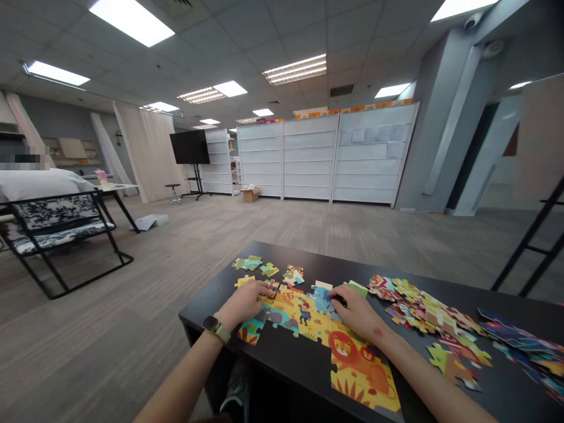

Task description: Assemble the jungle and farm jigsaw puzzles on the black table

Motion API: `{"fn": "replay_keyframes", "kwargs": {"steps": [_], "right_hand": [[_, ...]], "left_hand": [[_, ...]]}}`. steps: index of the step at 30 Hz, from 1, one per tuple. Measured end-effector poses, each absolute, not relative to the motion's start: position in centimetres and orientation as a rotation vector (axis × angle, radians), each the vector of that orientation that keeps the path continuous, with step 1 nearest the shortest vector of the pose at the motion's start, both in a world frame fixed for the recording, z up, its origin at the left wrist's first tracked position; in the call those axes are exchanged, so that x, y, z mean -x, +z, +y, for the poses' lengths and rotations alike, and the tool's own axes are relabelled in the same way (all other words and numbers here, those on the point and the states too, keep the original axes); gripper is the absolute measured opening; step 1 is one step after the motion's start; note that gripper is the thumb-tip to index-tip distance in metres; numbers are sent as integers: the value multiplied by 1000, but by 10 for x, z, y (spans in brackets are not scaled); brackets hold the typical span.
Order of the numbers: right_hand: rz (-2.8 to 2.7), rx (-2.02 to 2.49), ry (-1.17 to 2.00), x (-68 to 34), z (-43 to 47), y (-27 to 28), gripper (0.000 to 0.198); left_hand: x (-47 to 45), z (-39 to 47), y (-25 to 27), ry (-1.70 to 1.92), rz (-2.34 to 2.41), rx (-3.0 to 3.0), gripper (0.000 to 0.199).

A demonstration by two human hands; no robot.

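Observation:
A partly joined jigsaw puzzle (288, 302) lies on the black table, with yellow ground, a grey hippo, a blue elephant and a red-maned lion (342, 346). My left hand (247, 302), wearing a watch, rests on its upper left part with the fingers stretched out over the pieces. At the elephant, my right hand (355, 308) has thumb and index finger bent at the edge of a blue puzzle piece (322, 298). The palm hides part of the pieces beneath it. Loose pieces (294, 275) lie just beyond the joined part.
A heap of puzzle pieces (427, 308) spreads to the right, with darker blue pieces (524, 338) at the far right. More loose pieces (247, 262) sit near the table's (308, 258) far left corner. A person in white sits beyond a chair (57, 220) at left.

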State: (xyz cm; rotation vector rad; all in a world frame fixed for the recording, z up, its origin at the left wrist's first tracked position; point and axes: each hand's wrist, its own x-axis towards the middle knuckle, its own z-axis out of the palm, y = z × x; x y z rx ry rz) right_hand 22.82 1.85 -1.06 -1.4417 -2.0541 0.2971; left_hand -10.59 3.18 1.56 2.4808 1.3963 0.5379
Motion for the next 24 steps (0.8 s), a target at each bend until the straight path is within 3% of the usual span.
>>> {"fn": "replay_keyframes", "kwargs": {"steps": [10, 18, 24], "right_hand": [[-2043, 1440, 289, -226, 18, -9, 24], [-2033, 1440, 324, -225, 18, -6, 25], [-2041, 1451, 347, -226, 18, -5, 24]], "left_hand": [[109, 26, 12, 488, 1319, -2581, 57], [116, 66, 11, 705, 1628, -2436, 29], [175, 132, 7, 791, 2097, -2094, 61]]}}
